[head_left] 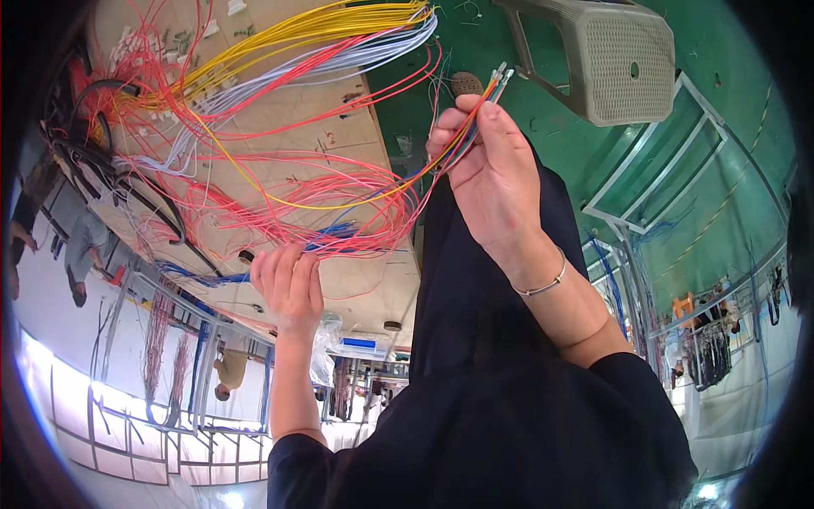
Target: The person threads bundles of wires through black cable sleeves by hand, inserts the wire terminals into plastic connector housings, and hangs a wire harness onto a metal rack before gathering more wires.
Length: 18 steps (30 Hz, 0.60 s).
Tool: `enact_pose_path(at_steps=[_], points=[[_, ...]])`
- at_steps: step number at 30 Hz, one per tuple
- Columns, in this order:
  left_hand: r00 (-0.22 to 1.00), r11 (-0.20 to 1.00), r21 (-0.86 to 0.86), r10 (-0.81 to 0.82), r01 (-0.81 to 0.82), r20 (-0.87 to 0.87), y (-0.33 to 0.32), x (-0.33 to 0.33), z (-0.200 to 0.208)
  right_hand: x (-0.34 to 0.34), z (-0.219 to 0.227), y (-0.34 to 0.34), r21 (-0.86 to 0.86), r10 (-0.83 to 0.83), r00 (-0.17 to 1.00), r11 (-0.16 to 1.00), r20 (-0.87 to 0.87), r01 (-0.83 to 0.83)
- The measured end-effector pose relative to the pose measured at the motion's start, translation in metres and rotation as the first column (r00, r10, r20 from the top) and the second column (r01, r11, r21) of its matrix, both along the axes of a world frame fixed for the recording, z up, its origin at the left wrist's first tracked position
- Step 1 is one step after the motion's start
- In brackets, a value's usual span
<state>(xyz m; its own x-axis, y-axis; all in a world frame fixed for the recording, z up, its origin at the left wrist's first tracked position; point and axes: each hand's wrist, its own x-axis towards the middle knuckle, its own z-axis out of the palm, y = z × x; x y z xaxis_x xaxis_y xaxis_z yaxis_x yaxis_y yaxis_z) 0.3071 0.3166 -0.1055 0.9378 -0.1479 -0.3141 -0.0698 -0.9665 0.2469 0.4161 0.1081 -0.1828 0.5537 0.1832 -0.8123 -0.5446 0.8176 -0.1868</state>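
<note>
Raised over the floor, my right hand [496, 174] is closed round a thin bundle of coloured wires [462, 140], with yellow, orange, red, green and dark strands. Small metal terminals [502, 75] tip the bundle above the fingers. From this hand a yellow wire [339, 204] and several red ones trail back to the table. My left hand [288, 284] is down at the table with its fingers curled over wires; its fingertips are partly hidden. Blue wires [216, 278] run in at its left side, and the loose pile of red wires [365, 216] lies just beyond.
On the wooden table [365, 293] lie yellow wires [322, 25], pale grey wires [381, 55] and black cables [165, 199]. A plastic stool [627, 64] and a metal frame [657, 174] stand on the green floor [721, 102]. Other people [85, 246] are at the far left.
</note>
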Motion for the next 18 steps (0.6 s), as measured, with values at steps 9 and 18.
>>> enact_pose_path(at_steps=[9,18], points=[[0.851,0.742,-0.48,0.524,-0.468,-0.019,-0.069,0.061,-0.012,-0.013,0.003,0.004,-0.051,0.132,0.972,0.991,0.193,-0.125],[0.693,0.221,-0.753,0.605,-0.619,-0.392,-0.1,0.108,-0.028,-0.02,0.013,0.008,-0.27,0.338,0.882,0.928,0.329,-0.255]])
